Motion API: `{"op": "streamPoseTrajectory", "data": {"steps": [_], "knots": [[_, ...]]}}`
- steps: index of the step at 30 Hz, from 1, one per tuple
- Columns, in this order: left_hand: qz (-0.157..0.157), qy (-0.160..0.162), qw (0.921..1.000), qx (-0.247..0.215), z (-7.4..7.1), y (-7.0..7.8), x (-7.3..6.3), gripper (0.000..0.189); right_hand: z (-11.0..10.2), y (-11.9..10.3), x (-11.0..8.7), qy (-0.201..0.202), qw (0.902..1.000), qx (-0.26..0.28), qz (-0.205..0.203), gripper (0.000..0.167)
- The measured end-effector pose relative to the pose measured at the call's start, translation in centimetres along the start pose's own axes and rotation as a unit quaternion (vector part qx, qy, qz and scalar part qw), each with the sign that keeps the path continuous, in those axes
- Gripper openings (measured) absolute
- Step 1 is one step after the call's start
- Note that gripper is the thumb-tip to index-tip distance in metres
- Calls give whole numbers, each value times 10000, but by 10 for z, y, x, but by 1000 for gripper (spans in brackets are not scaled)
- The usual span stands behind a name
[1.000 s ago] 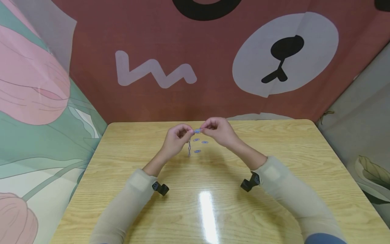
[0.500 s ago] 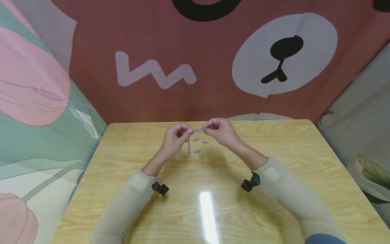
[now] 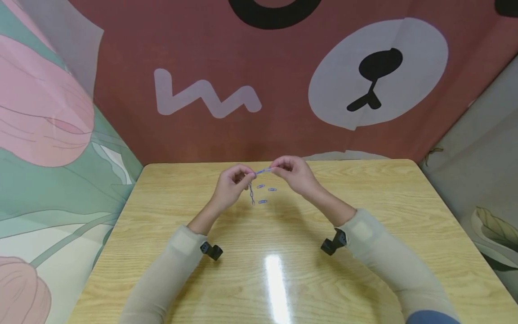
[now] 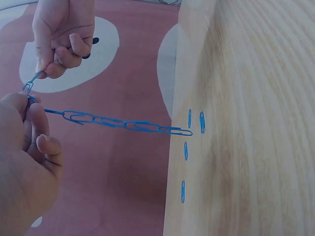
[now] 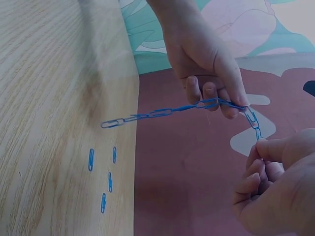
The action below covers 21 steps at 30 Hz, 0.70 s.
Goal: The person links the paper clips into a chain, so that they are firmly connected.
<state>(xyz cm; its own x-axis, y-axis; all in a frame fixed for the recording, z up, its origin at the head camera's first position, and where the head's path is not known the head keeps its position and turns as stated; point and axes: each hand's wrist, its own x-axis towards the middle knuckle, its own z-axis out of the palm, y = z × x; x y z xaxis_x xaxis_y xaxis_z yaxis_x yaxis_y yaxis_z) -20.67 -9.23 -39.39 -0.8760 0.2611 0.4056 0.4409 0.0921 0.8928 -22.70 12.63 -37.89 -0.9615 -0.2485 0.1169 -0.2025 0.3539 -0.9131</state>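
Note:
A chain of blue paper clips (image 4: 142, 126) dangles over the table from my left hand (image 3: 231, 186), whose thumb and forefinger pinch it near its upper end. Between the two hands a short, taut stretch of linked clips (image 5: 251, 117) slants upward to the right. My right hand (image 3: 298, 179) pinches the far end of that stretch between thumb and forefinger, partly hiding the last clip. Below the hands lie several loose paper clips (image 5: 91, 160), apart from one another.
The wooden table (image 3: 226, 279) reaches back to a red printed cloth (image 3: 283, 130). A green and pink floral cloth (image 3: 60, 180) hangs at the left. Small black cameras (image 3: 333, 242) are strapped at both wrists.
My right hand has drawn slightly away to the right, and the stretch of clips between the hands is now longer and tauter. The dangling chain has swung a little.

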Motion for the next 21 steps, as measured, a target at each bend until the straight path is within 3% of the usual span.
{"op": "streamPoseTrajectory", "data": {"steps": [12, 21], "knots": [[-276, -279, 9991, 140, 1, -11, 2, 10, 3, -4, 0, -15, 9998, 24, -177, 9], [-265, -398, 9986, 214, 0, -8, 0, 12, 4, -7, -1, -119, 9994, -45, -329, 8]]}}
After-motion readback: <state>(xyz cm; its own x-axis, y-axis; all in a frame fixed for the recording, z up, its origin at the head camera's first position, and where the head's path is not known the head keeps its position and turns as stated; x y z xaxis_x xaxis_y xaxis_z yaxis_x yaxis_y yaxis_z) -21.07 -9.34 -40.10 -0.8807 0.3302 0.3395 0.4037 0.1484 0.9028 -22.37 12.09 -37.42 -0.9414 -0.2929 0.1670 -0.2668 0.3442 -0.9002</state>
